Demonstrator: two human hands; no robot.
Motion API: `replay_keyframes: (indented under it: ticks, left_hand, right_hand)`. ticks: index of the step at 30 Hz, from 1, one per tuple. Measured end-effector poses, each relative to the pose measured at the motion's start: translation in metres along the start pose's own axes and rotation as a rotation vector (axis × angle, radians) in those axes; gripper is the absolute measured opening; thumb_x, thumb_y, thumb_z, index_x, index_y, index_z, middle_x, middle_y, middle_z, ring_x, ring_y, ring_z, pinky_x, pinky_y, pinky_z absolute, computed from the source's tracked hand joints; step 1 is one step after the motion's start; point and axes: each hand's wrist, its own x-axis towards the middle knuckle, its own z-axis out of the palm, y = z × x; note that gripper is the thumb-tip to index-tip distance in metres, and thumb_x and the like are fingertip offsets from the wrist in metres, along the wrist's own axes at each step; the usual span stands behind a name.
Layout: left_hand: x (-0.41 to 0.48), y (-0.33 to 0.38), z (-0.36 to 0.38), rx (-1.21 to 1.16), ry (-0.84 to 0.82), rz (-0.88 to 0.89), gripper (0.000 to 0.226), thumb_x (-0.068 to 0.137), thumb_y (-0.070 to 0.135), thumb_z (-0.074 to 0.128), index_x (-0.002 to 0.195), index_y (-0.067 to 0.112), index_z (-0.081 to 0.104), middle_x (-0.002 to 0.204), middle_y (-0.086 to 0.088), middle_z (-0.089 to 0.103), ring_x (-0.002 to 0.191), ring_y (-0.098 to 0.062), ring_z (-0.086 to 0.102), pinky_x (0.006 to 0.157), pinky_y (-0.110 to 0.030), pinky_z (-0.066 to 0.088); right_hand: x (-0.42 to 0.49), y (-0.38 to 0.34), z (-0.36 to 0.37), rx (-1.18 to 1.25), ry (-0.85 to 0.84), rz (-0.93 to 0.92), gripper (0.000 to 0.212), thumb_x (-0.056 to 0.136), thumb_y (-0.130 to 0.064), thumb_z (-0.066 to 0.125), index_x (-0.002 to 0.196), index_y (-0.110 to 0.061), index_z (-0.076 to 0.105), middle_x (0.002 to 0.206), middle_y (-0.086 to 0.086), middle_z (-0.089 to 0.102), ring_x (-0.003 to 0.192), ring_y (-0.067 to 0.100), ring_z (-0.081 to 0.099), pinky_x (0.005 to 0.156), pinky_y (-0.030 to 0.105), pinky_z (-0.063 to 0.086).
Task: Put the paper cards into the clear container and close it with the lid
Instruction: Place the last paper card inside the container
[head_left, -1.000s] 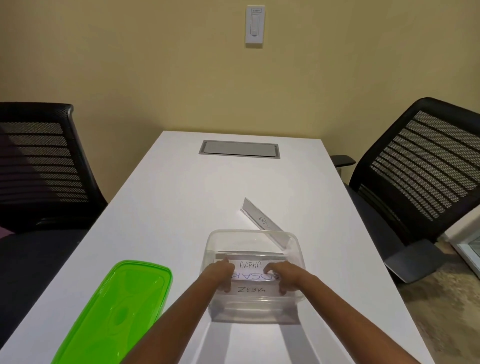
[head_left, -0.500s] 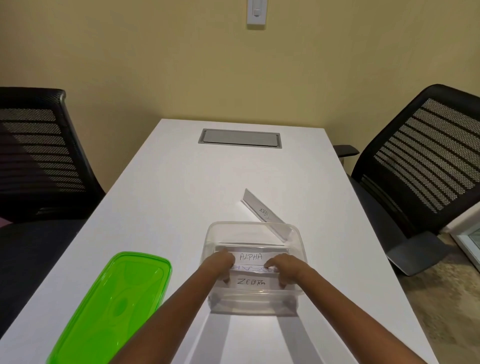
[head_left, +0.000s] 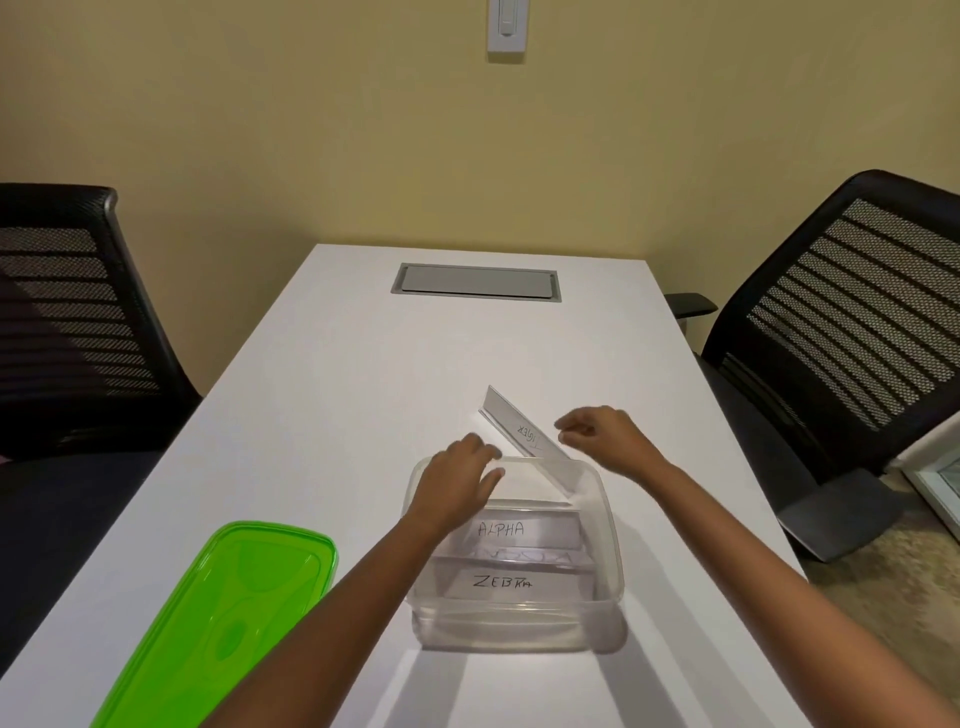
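A clear plastic container (head_left: 608, 519) stands on the white table near me. Inside it lie folded paper cards, one reading ALPHA (head_left: 524, 529) and one reading ZEBRA (head_left: 504, 582), with another between them. A further folded card (head_left: 519, 426) stands on the table just behind the container's far rim. My left hand (head_left: 460, 480) hovers over the container's far left corner, fingers apart, holding nothing. My right hand (head_left: 605, 436) is just right of that card, fingers loosely curled and empty. The green lid (head_left: 228, 623) lies flat to the container's left.
A grey cable hatch (head_left: 475, 283) is set into the table's far end. Black mesh chairs stand at the left (head_left: 67, 312) and the right (head_left: 841, 322). A yellow wall with a white switch (head_left: 506, 26) closes the far side.
Both hands have left the cards inside the container and moved away from me, up to the card standing behind the far rim. The cards in the container lie where they were.
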Motion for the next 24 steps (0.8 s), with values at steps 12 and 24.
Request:
replay_keyframes:
  ticks: [12,24]
  left_hand:
    - [0.051,0.006,0.023,-0.009,-0.183,-0.090,0.045,0.100,0.035,0.033,0.121,0.007,0.061,0.126,-0.014,0.059,0.115,-0.030,0.057,0.097,-0.038,0.045]
    - [0.062,0.003,0.038,-0.140,-0.142,-0.179,0.046,0.100,0.035,0.032,0.098,0.003,0.066,0.110,-0.013,0.067,0.102,-0.031,0.061,0.086,-0.037,0.047]
  right_hand:
    - [0.064,0.040,0.025,-0.307,-0.310,0.344,0.052,0.089,-0.033,0.058,0.126,0.003,0.056,0.137,0.017,0.053,0.128,0.030,0.048,0.105,0.032,0.040]
    - [0.067,0.074,0.035,-0.015,-0.156,0.323,0.032,0.079,-0.006,0.061,0.054,-0.013,0.044,0.063,0.004,0.048,0.056,0.017,0.043,0.049,0.022,0.031]
